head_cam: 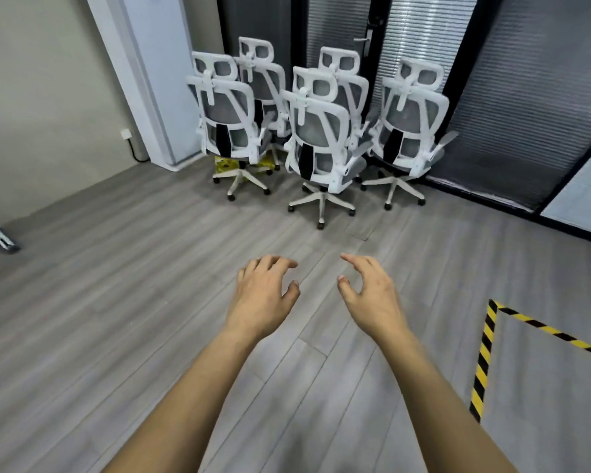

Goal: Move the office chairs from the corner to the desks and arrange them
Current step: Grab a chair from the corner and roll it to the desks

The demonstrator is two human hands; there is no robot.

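— Where are the person's hands?
— Lower centre of the frame. The left hand (265, 295) and right hand (372, 295) reach forward, fingers loosely spread, holding nothing.
— And the chairs?
— All five chairs (318, 141) stand bunched in the corner, upper middle, untouched. The whole job looks left to do.

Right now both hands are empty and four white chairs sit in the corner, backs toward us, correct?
Not quite. The head view shows five white chairs, not four, in the corner, backs toward us. The left hand and right hand are indeed empty.
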